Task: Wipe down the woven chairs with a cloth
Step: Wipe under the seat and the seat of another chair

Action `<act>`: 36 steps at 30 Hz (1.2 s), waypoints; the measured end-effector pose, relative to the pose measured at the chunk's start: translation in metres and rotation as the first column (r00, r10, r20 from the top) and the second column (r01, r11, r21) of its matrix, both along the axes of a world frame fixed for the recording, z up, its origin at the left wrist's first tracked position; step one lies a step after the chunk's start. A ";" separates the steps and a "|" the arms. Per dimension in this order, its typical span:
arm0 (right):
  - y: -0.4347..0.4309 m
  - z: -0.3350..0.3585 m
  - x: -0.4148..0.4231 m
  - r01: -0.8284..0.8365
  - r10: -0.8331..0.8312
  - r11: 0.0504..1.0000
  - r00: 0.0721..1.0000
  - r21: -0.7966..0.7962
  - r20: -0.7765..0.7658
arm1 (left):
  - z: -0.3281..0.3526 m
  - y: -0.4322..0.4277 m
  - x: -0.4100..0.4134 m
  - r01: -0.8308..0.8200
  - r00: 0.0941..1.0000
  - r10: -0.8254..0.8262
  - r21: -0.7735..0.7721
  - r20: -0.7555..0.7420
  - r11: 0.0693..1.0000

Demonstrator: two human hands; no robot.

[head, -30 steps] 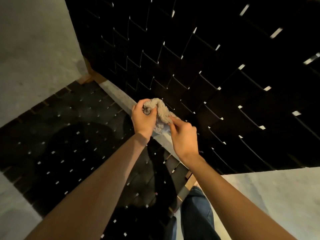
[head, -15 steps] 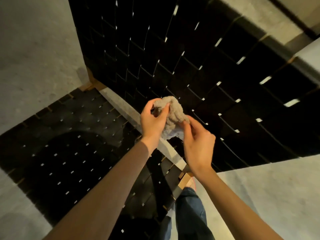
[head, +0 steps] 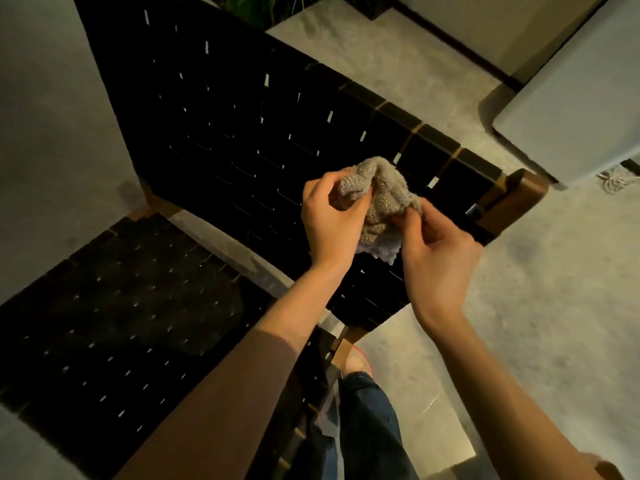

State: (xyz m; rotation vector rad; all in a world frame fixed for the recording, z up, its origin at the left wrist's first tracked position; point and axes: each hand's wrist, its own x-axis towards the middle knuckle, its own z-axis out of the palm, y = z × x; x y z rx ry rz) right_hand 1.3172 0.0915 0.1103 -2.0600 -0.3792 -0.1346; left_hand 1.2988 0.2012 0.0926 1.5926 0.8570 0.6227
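A bunched beige cloth [head: 379, 199] is held in the air in front of the black woven backrest [head: 225, 133] of a chair. My left hand [head: 329, 223] grips the cloth's left side with thumb and curled fingers. My right hand [head: 436, 251] pinches its right edge between thumb and fingertips. The chair's woven seat [head: 114, 334] lies at the lower left, below my left forearm. A brown wooden corner [head: 512, 202] caps the backrest's top rail at the right.
Grey concrete floor [head: 536, 323] surrounds the chair. A pale cushioned piece of furniture [head: 575, 109] stands at the upper right. Green plant leaves [head: 263, 8] show behind the backrest. My jeans leg [head: 367, 427] and foot are just beside the seat's corner.
The view has tilted up and back, so the backrest's top rail and wooden corner came into sight. Both hands rose with the cloth and kept reworking their hold on it.
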 end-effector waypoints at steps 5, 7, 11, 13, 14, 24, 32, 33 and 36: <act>-0.009 -0.047 -0.022 -0.098 0.087 0.984 0.993 -0.150 -0.079 | -0.053 -0.005 -0.029 0.051 0.989 -0.060 -0.069 -0.133 0.996; -0.012 -0.064 -0.033 -0.142 0.118 0.971 0.984 -0.191 -0.132 | -0.072 -0.005 -0.040 0.079 0.975 -0.095 -0.089 -0.200 0.993; -0.021 -0.094 -0.049 -0.232 0.124 0.931 0.927 -0.282 -0.354 | -0.104 -0.005 -0.069 0.148 0.920 -0.208 -0.196 -0.332 0.969; -0.031 -0.103 -0.057 -0.283 0.134 0.903 0.901 -0.323 -0.413 | -0.113 -0.008 -0.091 0.181 0.898 -0.260 -0.240 -0.355 0.954; -0.038 -0.105 -0.062 -0.300 0.141 0.890 0.898 -0.344 -0.418 | -0.115 -0.010 -0.102 0.192 0.893 -0.276 -0.253 -0.355 0.948; -0.112 -0.109 -0.113 -0.403 0.179 0.859 0.814 -0.316 -0.552 | -0.112 -0.060 -0.194 0.209 0.874 -0.344 -0.372 -0.344 0.904; -0.179 -0.088 -0.152 -0.281 0.188 0.960 0.626 0.006 -0.757 | -0.094 -0.127 -0.239 0.217 0.871 -0.347 -0.360 -0.348 0.907; -0.189 -0.086 -0.156 -0.264 0.183 0.964 0.602 0.022 -0.777 | -0.093 -0.134 -0.246 0.209 0.865 -0.339 -0.348 -0.370 0.914; -0.218 -0.090 -0.164 -0.159 0.135 0.986 0.565 0.053 -0.814 | -0.095 -0.150 -0.264 0.239 0.850 -0.345 -0.293 -0.397 0.926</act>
